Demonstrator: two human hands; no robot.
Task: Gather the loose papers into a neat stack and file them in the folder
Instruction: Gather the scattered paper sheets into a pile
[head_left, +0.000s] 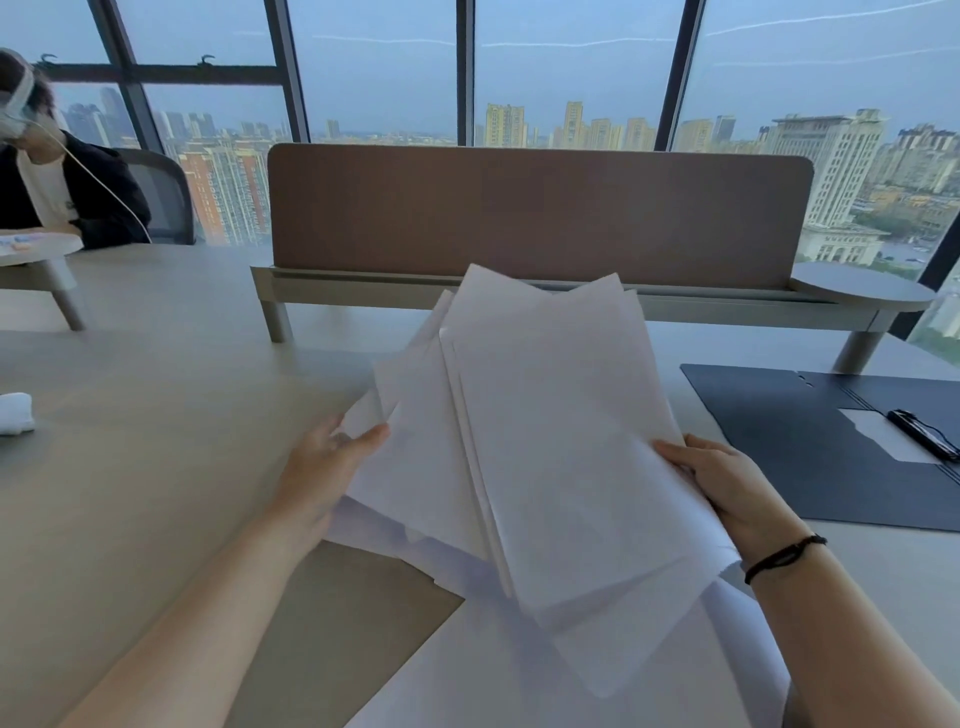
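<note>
An uneven bundle of several white papers (545, 431) is lifted above the table, its sheets fanned out and skewed. My left hand (324, 467) grips the bundle's left edge, thumb on top. My right hand (722, 488) grips the right edge, thumb over the sheets, a black band on its wrist. More loose white sheets (519, 665) lie flat on the table below the bundle. A dark folder (810, 441) lies open on the table to the right, with a black clip (922, 434) and a white sheet inside.
A brown desk divider (540, 213) on a grey shelf stands behind the papers. Another person (57, 182) sits at the far left. A white crumpled item (15, 413) lies at the left edge. Large windows fill the background.
</note>
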